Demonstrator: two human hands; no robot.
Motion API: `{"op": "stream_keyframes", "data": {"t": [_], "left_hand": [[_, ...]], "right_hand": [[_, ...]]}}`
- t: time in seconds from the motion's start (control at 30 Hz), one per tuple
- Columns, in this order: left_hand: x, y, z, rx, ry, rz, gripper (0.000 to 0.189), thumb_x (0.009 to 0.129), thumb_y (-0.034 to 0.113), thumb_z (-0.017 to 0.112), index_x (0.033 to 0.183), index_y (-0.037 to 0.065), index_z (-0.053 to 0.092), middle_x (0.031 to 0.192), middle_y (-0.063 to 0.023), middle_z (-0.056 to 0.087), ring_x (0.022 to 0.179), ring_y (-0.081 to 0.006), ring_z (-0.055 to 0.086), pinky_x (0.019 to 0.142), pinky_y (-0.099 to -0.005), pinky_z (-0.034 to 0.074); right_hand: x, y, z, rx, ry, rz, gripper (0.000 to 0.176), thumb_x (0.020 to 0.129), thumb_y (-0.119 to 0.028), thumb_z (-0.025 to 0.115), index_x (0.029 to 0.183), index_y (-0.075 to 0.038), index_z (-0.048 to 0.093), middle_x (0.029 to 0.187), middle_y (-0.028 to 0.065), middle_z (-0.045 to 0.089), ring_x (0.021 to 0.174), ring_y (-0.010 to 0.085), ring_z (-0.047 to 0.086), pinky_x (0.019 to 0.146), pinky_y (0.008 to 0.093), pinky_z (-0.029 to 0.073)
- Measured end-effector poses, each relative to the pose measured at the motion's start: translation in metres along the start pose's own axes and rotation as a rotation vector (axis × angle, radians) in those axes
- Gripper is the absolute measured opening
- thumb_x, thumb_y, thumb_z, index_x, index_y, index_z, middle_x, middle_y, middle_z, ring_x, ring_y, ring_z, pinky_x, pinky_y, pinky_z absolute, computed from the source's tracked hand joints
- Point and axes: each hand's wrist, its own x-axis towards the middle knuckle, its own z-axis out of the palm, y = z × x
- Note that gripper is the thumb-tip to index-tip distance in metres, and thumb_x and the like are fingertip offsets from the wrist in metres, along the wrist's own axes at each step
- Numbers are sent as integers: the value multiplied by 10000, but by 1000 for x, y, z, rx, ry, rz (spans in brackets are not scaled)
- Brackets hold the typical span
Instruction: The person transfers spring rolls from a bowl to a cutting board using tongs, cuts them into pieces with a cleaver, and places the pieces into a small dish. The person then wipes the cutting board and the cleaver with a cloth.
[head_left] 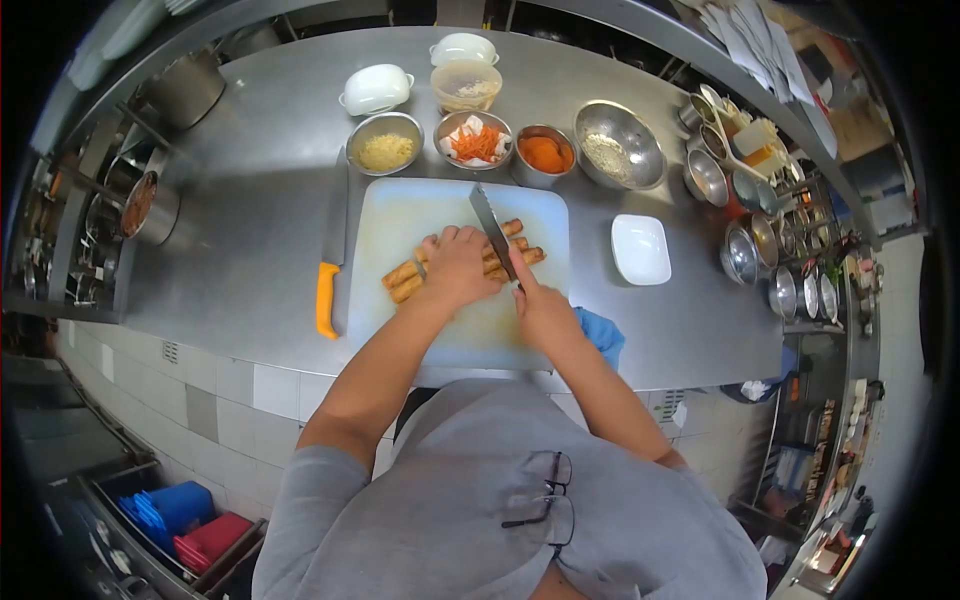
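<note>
Golden-brown fried rolls (404,282), which look like spring rolls, lie side by side across the white cutting board (405,215). My left hand (456,264) rests over their middle, its fingers curled down and holding them against the board. In my right hand (546,314) is the handle of a kitchen knife (489,222). The blade points away from me and lies across the rolls, just right of my left fingers. Some roll pieces show to the right of the blade. The middle of the rolls is hidden under my left hand.
Left of the board lies a yellow-handled knife (328,300). Behind it stand metal bowls of chopped yellow food (386,152), shredded carrot (476,142) and orange sauce (545,153), plus a larger bowl (640,140). A white dish (641,250) and blue cloth (600,335) are rightward.
</note>
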Motion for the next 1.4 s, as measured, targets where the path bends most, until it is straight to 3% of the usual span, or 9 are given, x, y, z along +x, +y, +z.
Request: {"op": "stream_keyframes", "data": {"t": [0.17, 0.3, 0.37, 0.5, 0.57, 0.77, 1.0, 1.2, 1.4], "left_hand": [[-22, 12, 4, -68, 592, 66, 589, 776, 361, 874, 1265, 95, 681, 1222, -68, 650, 1288, -294, 545, 1115, -548, 330], [-53, 29, 13, -142, 473, -88, 448, 881, 274, 806, 1265, 80, 681, 1233, -98, 682, 1258, -331, 590, 1086, -525, 405], [-54, 55, 36, -289, 30, -53, 359, 933, 184, 729, 1259, 37, 690, 1335, -161, 669, 1280, -409, 578, 1085, -528, 461], [-41, 133, 122, -209, 45, 542, 503, 998, 247, 696, 1476, 100, 639, 1581, -186, 546, 1463, -438, 485, 1191, -522, 434], [-50, 184, 104, -8, -55, 591, 517, 982, 252, 719, 1483, 144, 647, 1621, -154, 504, 1506, -437, 439, 1224, -526, 395], [-16, 183, 187, 3, -42, 773, 410, 909, 156, 714, 1317, 151, 756, 1468, -93, 626, 1413, -349, 533, 1173, -499, 418], [-18, 191, 209, -84, 31, 654, 367, 838, 93, 696, 1189, 134, 792, 1261, -47, 711, 1228, -279, 617, 1059, -464, 484], [-22, 184, 149, -122, -44, 692, 585, 841, 379, 839, 1355, 136, 699, 1419, -97, 648, 1386, -363, 550, 1154, -526, 418], [31, 133, 66, 313, 274, -154, 1222, 734, 729, 856, 1684, 149, 352, 1721, -213, 301, 1593, -433, 268, 1228, -688, 233]], "right_hand": [[-11, 23, -17, 147, 171, -129, 737, 1069, -186, 595, 1720, -283, 265, 954, 279, 737, 886, 478, 721, 809, 554, 563], [-62, 42, -41, 350, 524, -251, 697, 1046, -145, 636, 1689, -201, 373, 1048, 262, 745, 946, 443, 739, 830, 499, 580], [-87, 60, -60, 355, 545, -188, 670, 1048, -137, 629, 1677, -171, 400, 1116, 261, 747, 984, 437, 744, 850, 476, 584], [-113, 121, -75, 296, 674, -121, 636, 1056, -117, 607, 1665, -112, 422, 1268, 253, 743, 1045, 413, 757, 892, 426, 589], [-124, 143, -80, 298, 692, -101, 633, 1062, -122, 600, 1668, -106, 415, 1291, 254, 737, 1045, 403, 760, 895, 416, 588], [-153, 185, -84, 408, 540, 163, 611, 1083, -132, 576, 1670, -98, 407, 1280, 256, 741, 1014, 373, 770, 871, 383, 579], [-144, 227, -71, 328, 614, -90, 610, 1072, -141, 610, 1658, -112, 439, 1156, 252, 761, 896, 360, 754, 833, 379, 579], [-135, 223, -84, 395, 451, -33, 596, 1057, -162, 647, 1632, -147, 489, 957, 228, 755, 823, 370, 753, 767, 399, 571], [-131, 210, -56, 487, 406, -64, 614, 1046, -195, 668, 1633, -179, 490, 888, 236, 739, 760, 366, 729, 746, 397, 566]]}}
